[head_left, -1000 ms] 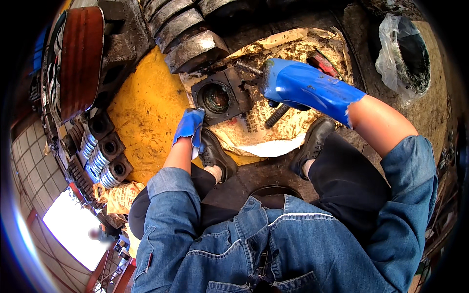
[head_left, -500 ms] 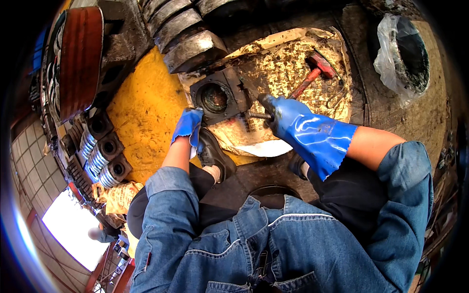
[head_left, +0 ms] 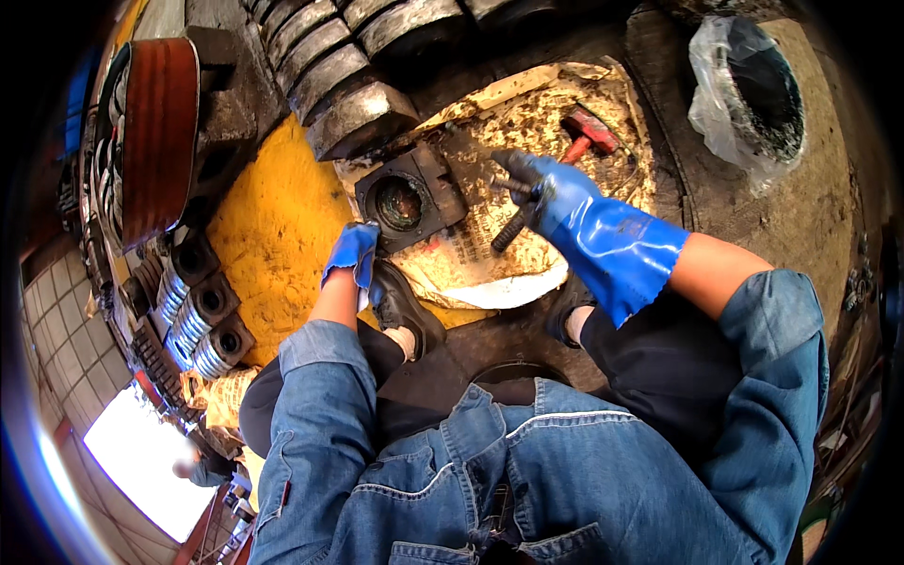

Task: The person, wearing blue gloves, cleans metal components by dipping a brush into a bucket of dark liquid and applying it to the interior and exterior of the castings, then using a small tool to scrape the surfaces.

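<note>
Right hand (head_left: 565, 202) grips a threaded bolt (head_left: 509, 229) at frame centre, just right of the square bearing housing (head_left: 411, 196). Left hand (head_left: 353, 254) steadies the housing's lower corner — apparently closed on it. Advise aligning the bolt squarely before driving.

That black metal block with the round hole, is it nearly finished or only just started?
It looks partway. The block already lies on stained paper, so it seems to be out of the machine. In hand: the left hand steadies its lower corner, while the right hand holds a dark threaded bolt just beside it. Left: the round hole looks greasy, and a red hammer lies unused behind.
</note>
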